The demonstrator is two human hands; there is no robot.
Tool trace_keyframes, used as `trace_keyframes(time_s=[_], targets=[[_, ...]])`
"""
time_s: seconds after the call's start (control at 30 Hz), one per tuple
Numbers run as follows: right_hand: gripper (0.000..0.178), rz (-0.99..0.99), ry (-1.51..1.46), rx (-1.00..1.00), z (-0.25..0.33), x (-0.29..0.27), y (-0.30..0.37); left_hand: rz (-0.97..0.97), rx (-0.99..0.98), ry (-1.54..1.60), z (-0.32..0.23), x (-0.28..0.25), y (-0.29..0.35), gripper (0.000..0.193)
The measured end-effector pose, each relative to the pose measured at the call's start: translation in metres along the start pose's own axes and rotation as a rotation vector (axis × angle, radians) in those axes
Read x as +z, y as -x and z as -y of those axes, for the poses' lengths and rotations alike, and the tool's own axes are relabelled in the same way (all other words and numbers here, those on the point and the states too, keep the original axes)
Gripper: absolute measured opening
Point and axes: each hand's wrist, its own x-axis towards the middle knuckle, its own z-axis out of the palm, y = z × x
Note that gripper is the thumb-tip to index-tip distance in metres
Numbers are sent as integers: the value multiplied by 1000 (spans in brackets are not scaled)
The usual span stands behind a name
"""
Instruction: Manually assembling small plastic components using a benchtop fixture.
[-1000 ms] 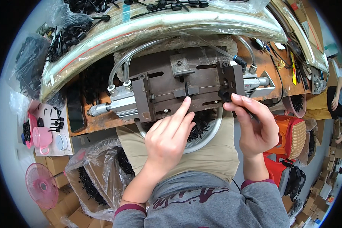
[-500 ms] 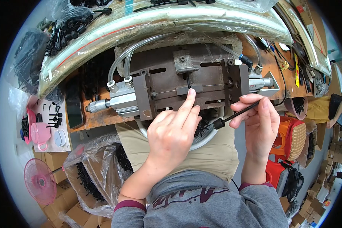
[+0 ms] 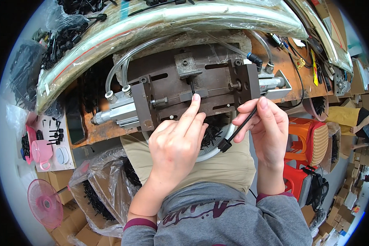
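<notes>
My left hand (image 3: 172,141) reaches over the brown metal fixture (image 3: 213,61). Its index finger is stretched out, with the tip at a small black part (image 3: 193,87) set upright in the middle, by the small grey blocks (image 3: 186,96). The other fingers bend loosely and grip nothing. Between the thumb and fingers of my right hand (image 3: 268,131) is a thin black rod (image 3: 244,124), slanting down to the left. A wider black ribbed end (image 3: 224,144) sits at its lower tip, below the fixture's front edge.
Air cylinders (image 3: 125,115) with clear hoses flank the fixture. A white-rimmed container (image 3: 217,151) of black parts rests at my lap. Plastic-wrapped lengths (image 3: 172,22) lie across the back. A pink fan (image 3: 45,203), a plastic-lined carton (image 3: 106,192) and an orange stool (image 3: 301,135) stand around.
The cylinder rods on both sides of the fixture have pushed inward. The black rod in my right hand tilts more steeply. My left fingertip stays at the centre, while the whole view has shifted.
</notes>
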Motion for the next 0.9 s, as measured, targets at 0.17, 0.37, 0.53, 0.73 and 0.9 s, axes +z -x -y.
trace_keyframes(time_s=[0.17,0.37,0.53,0.73,0.9], targets=[[39,-3,-25,-10,-4,3,0,61,7,361,-3,-17,5,39],[35,124,-44,23,-7,14,-5,10,106,537,-12,-33,15,38],[29,35,132,-116,-6,19,-4,-34,-106,427,-9,-26,15,35],[17,-4,259,-92,-5,17,5,-88,51,86,5,4,15,31],[15,-6,294,-115,-8,15,6,-48,28,-17,0,10,12,28]])
